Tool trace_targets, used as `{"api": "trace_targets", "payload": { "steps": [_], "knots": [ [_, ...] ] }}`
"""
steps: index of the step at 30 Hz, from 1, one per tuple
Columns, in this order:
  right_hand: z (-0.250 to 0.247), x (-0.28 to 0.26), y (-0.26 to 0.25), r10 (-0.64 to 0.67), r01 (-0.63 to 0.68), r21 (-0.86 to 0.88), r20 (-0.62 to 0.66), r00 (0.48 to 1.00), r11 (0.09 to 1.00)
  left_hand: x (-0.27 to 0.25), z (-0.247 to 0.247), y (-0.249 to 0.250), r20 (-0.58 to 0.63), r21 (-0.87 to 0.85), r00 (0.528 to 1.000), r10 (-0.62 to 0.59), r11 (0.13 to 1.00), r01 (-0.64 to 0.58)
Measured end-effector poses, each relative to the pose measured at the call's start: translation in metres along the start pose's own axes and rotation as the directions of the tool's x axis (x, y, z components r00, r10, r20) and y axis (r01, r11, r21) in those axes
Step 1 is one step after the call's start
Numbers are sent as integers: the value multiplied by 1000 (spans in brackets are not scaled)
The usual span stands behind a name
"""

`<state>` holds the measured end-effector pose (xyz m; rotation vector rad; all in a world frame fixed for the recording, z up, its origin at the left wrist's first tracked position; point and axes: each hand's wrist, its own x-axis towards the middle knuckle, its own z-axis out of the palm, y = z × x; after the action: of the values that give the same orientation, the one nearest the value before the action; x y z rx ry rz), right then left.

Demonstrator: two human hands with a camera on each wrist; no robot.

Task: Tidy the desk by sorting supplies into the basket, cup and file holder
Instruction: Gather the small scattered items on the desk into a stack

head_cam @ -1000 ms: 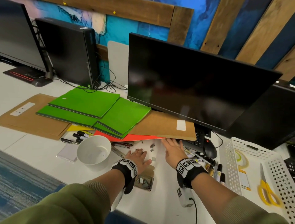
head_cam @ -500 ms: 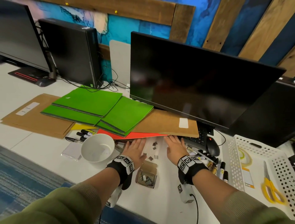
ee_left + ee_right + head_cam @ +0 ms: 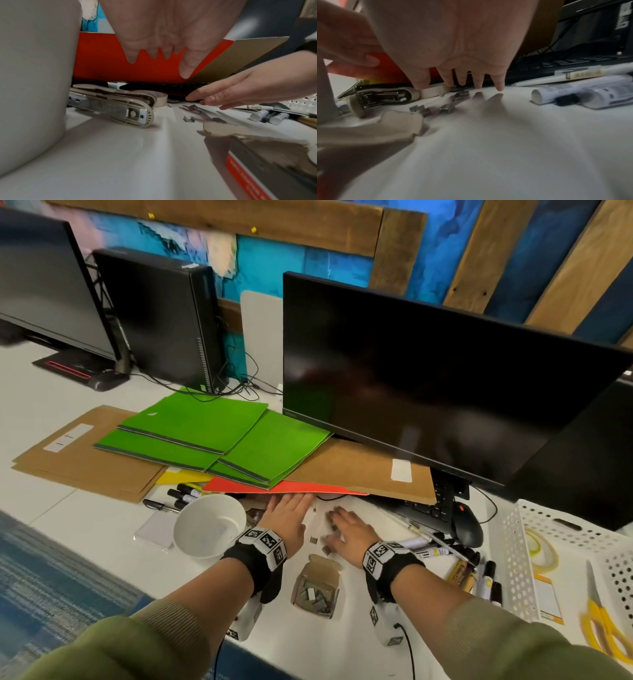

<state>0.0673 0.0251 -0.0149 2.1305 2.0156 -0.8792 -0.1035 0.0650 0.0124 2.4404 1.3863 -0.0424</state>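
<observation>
Where folders [image 3: 274,489] overhang, stapler [image 3: 109,105], tape [image 3: 160,99]

Matt cardboard staple box [image 3: 317,589]; shiny metal staples [image 3: 436,106]; perforated white plastic basket [image 3: 507,559].

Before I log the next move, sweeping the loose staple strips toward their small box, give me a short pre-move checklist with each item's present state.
1. Both hands free: ok. The left hand and the right hand lie flat with straight fingers and hold nothing.
2. Staple box open and upright: ok, flap up, staples inside.
3. Loose staple strips in reach: ok, they lie on the desk between the hands.
4. Strips hidden under the red folder: cannot tell, its edge overhangs the desk.
5. Stapler clear of the sweep path: not ok, it lies just left of the strips.
</observation>
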Motion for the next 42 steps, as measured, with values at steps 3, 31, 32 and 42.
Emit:
{"api": "trace_targets", "payload": {
  "steps": [3, 31, 32, 42],
  "knots": [
    [-2, 13, -7, -32, 31, -61, -21, 999, 998, -1, 0, 1, -9, 19, 1000, -3, 1000, 3],
    [20, -37, 16, -212, 213, 12, 167, 963, 977, -6, 14, 8, 172, 86, 985, 23, 996, -38],
    [20, -40, 17, -209, 206, 39, 149, 966, 978, -6, 16, 9, 175, 90, 984, 33, 995, -49],
    [18, -56, 34, 80, -33, 285, -156, 985, 958, -7, 31, 20, -7, 116, 995, 98, 989, -96]
  ]
}}
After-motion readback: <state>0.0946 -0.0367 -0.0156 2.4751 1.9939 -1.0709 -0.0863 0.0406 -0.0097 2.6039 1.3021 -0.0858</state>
